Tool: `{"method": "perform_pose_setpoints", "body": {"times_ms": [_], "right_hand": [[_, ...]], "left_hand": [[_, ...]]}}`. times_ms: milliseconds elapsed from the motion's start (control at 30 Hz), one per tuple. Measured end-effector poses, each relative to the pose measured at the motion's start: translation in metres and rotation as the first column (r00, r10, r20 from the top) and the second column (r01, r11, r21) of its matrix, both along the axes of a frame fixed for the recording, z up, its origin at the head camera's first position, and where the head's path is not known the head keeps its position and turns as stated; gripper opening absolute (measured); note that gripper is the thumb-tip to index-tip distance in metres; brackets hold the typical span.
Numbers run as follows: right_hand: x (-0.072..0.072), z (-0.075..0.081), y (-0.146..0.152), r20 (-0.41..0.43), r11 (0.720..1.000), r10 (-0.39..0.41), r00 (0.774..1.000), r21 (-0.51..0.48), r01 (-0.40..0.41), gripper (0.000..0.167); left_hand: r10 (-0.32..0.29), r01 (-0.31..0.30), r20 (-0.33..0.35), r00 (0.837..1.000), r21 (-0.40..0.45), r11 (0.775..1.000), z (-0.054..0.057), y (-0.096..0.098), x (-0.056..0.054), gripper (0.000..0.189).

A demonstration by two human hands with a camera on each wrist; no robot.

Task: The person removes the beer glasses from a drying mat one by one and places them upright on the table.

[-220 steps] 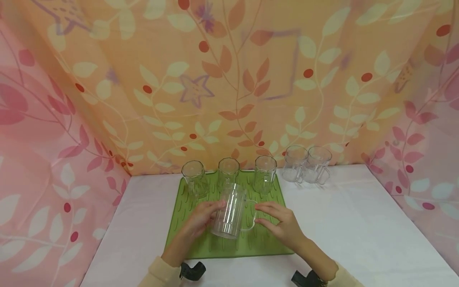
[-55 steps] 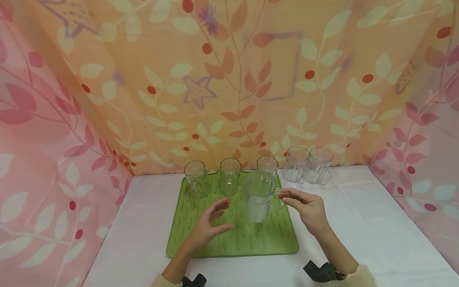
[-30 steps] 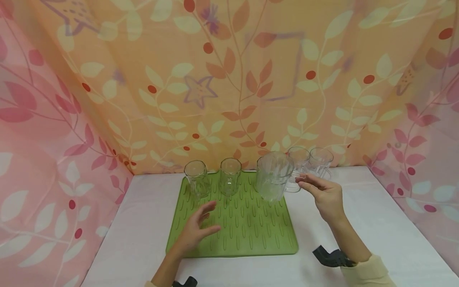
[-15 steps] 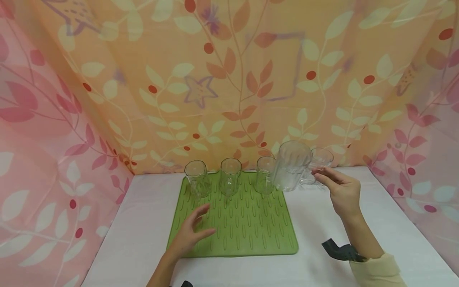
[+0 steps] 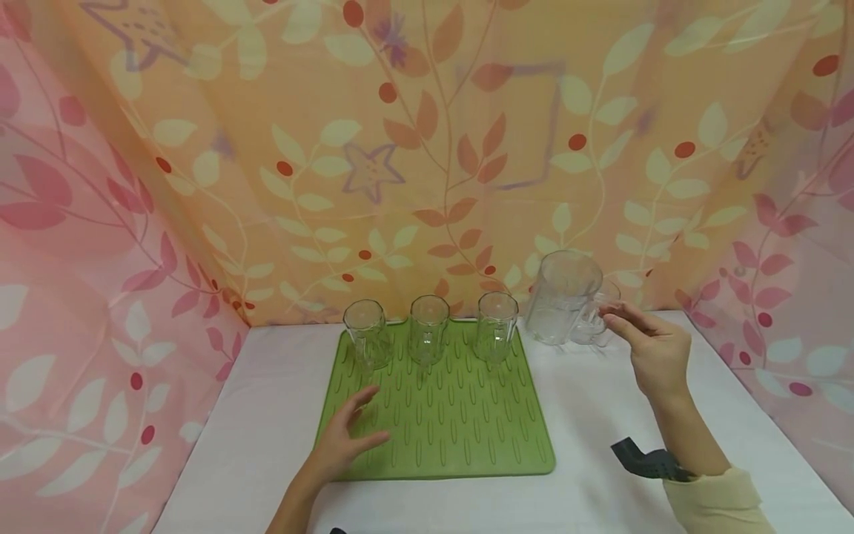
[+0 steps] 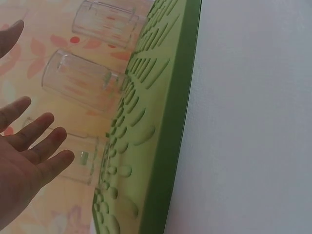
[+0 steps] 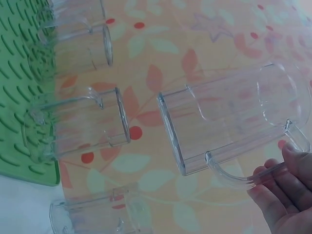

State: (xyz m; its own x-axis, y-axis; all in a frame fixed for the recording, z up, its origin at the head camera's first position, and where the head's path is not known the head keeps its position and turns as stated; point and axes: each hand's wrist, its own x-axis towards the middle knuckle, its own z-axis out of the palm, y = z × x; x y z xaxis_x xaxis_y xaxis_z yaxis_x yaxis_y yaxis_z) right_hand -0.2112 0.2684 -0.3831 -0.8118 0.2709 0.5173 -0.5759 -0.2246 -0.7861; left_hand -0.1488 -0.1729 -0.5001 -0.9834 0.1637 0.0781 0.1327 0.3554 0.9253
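Note:
A clear glass mug (image 5: pixel 563 289) hangs above the back right of the table, its handle pinched by the fingers and thumb of my right hand (image 5: pixel 657 356). In the right wrist view this mug (image 7: pixel 229 117) is held off the surface, with nothing visible inside. Two more clear mugs stand behind it; one mug (image 5: pixel 588 331) shows partly, the other is lost behind the held glass. Over the lower left of a green ridged mat (image 5: pixel 454 445), my left hand (image 5: pixel 336 441) is empty, fingers spread and thumb apart. The left wrist view shows that hand (image 6: pixel 19 170) near the mat's mugs.
Along the mat's back edge stand three clear mugs: a left mug (image 5: pixel 367 337), a middle mug (image 5: pixel 429 330) and a right mug (image 5: pixel 496 330). White cloth covers the table (image 5: pixel 707 400). A patterned curtain (image 5: pixel 300 245) rises right behind them.
My right hand has carried the mug from over the mat to the back right, in front of the standing mugs. My left hand has let go of it and drawn back left.

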Motion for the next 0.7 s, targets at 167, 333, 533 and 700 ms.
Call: {"method": "perform_pose_setpoints", "body": {"times_ms": [167,333,533,700], "right_hand": [[-0.001,0.004,0.006,0.019,0.999,-0.019,1.0,-0.038,0.02,0.033],[-0.002,0.006,0.013,0.014,0.998,-0.049,0.999,-0.029,0.049,0.031],[-0.004,0.008,0.02,0.005,0.996,-0.073,0.997,-0.045,0.073,0.031],[-0.004,0.009,0.025,0.06,0.989,-0.145,0.988,-0.018,0.146,0.031]], "left_hand": [[0.017,-0.017,0.014,1.0,-0.021,1.0,0.001,-0.004,0.002,0.078],[0.031,-0.03,0.042,0.999,-0.034,0.999,0.001,-0.007,0.004,0.08],[0.054,-0.05,0.062,0.997,-0.058,0.997,0.002,-0.012,0.007,0.083],[0.064,-0.058,0.077,0.995,-0.078,0.995,0.0,-0.016,0.009,0.084]]}}
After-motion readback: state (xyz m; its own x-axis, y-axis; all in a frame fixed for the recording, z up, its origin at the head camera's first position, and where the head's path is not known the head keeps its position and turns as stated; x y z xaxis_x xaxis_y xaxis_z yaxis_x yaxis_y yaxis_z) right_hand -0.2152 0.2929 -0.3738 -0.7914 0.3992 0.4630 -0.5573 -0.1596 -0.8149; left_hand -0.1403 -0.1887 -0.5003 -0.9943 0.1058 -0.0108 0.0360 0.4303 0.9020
